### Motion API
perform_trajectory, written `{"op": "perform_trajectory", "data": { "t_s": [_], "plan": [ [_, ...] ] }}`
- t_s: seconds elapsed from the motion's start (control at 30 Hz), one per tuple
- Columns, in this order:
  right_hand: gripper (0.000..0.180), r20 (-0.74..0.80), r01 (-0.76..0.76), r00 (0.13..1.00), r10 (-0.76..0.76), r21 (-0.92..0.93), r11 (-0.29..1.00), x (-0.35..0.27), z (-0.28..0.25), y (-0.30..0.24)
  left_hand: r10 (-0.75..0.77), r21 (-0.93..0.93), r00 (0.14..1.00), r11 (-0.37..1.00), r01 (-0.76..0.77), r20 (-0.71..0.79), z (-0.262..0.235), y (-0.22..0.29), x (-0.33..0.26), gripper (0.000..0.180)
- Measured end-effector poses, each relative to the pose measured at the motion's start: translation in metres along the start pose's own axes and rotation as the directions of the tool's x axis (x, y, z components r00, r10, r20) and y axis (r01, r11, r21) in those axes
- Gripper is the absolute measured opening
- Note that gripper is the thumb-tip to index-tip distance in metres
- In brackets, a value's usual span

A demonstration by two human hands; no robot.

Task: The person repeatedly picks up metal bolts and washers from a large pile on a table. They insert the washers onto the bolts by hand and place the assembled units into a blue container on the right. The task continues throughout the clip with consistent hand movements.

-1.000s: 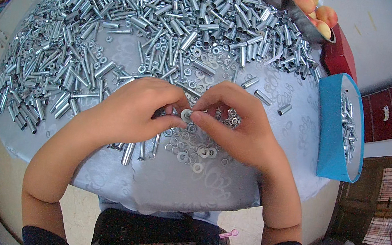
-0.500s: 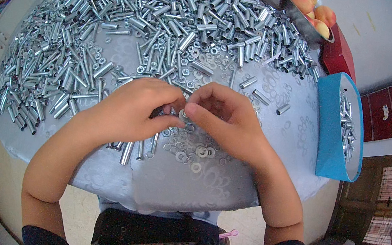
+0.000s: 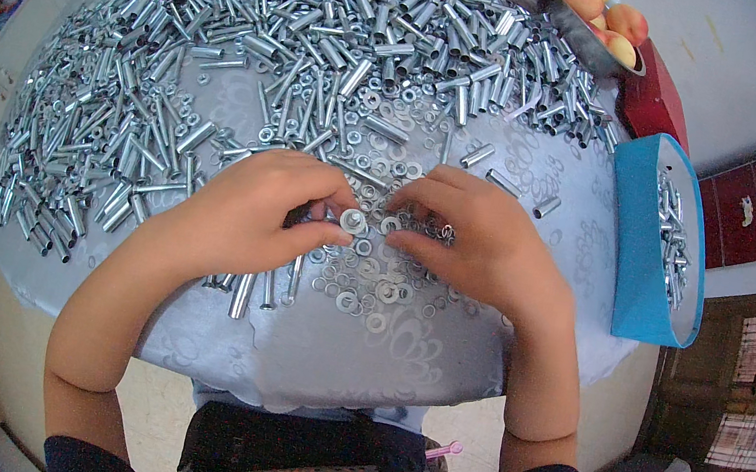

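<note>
My left hand (image 3: 256,209) is closed in a pinch over the near middle of the table. A round metal washer (image 3: 354,222) shows at its fingertips, with a metal end in its centre that looks like a bolt's. The rest of that piece is hidden by the fingers. To its right, my right hand (image 3: 498,243) hovers low with thumb and curled fingers apart. Between thumb and forefinger a loose washer (image 3: 390,225) is visible, lying among others. Flat washers (image 3: 387,291) and thinner rings are spread below and between both hands.
Metal sleeves, bolts and nuts (image 3: 330,26) form a wide heap across the far and left table. A blue open box (image 3: 633,243) with metal pieces stands at the right edge. Behind it are a red box (image 3: 654,96) and a metal bowl (image 3: 572,27) of peaches.
My right hand has drawn away to the right from the left hand's fingertips and its fingers have parted. The left hand has stayed in place, its washer now in plain sight.
</note>
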State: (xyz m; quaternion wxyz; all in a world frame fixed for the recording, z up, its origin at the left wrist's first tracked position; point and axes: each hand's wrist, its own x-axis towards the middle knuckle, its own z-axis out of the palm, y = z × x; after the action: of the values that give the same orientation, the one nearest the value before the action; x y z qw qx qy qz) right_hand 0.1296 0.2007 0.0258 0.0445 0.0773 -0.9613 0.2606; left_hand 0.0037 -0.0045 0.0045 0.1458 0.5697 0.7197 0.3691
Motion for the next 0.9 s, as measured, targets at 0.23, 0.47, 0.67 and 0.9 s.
{"op": "perform_trajectory", "data": {
  "t_s": [0.23, 0.47, 0.67, 0.9],
  "plan": [
    [0.024, -0.007, 0.027, 1.000, -0.027, -0.015, 1.000, 0.002, -0.002, -0.002, 0.004, -0.002, 1.000, 1.000, -0.004, -0.011, 0.000, 0.001, -0.001, 0.022],
    [0.026, 0.040, 0.127, 0.991, -0.128, 0.024, 0.992, 0.003, 0.005, -0.004, 0.038, -0.006, 0.999, 0.999, -0.038, -0.013, 0.000, 0.000, 0.000, 0.025],
    [0.031, 0.017, 0.149, 0.989, -0.149, 0.025, 0.989, 0.006, 0.013, -0.004, 0.051, 0.011, 0.998, 0.999, -0.051, -0.025, 0.000, -0.001, 0.000, 0.022],
    [0.021, -0.035, 0.210, 0.977, -0.209, 0.024, 0.977, 0.010, 0.019, 0.001, 0.036, 0.007, 0.999, 0.999, -0.036, -0.007, 0.001, -0.002, -0.001, 0.025]
  ]
}}
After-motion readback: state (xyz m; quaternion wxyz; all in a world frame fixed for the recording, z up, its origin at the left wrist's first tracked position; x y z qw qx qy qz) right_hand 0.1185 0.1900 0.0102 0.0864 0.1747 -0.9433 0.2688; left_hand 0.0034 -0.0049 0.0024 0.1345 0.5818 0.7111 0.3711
